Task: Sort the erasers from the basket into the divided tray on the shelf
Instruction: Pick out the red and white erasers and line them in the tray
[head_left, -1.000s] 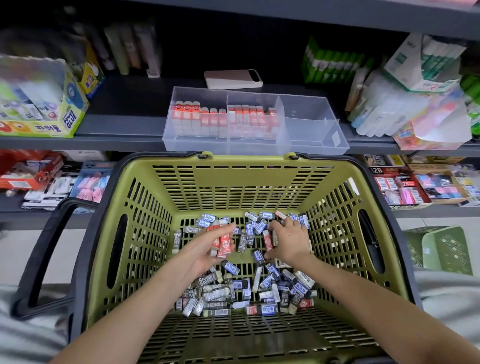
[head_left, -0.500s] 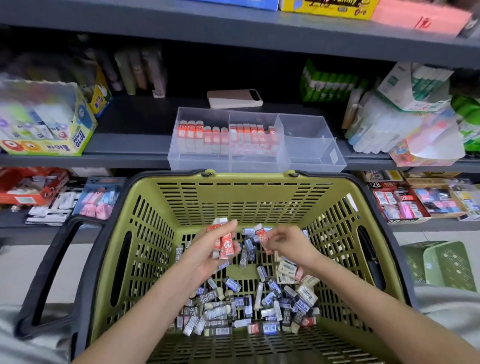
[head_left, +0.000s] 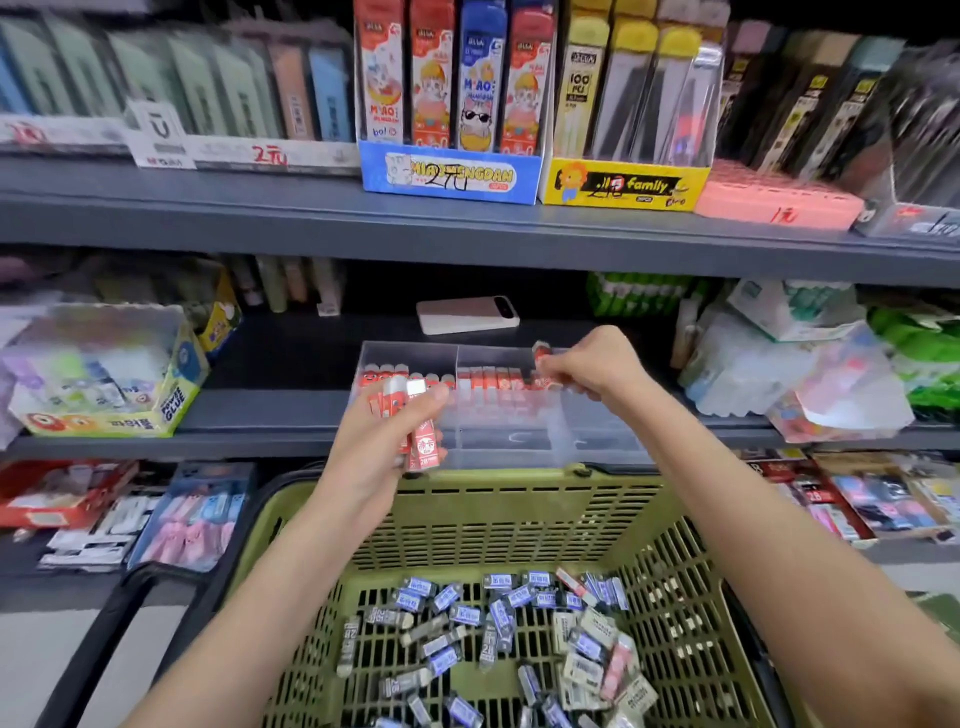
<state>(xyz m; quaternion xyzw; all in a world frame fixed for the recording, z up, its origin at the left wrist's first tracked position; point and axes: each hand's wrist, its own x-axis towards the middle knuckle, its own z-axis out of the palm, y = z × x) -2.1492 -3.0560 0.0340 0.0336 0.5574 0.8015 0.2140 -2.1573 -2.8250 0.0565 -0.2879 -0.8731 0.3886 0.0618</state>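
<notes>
Now both hands are lifted above the one green basket (head_left: 467, 525), in front of the one clear tray (head_left: 519, 441) that stands on the grey shelf (head_left: 270, 415). The tray has three compartments side by side. The left one and the middle one each hold one row of red erasers (head_left: 493, 379) standing upright; the rows are blurred, so I cannot count them exactly.

The left hand (head_left: 379, 447) is closed around a small bundle of red erasers (head_left: 423, 441), at least three, in front of the tray's left compartment. The right hand (head_left: 592, 369) is over the middle compartment and pinches one red eraser (head_left: 542, 353) with its fingertips; the eraser stands up above the row.

On the bottom of the basket lie many loose erasers (head_left: 462, 616), some dozens, mostly with blue, grey and beige sleeves, and a few pink ones on the right side. One phone (head_left: 467, 314) lies flat on the shelf behind the tray.
</notes>
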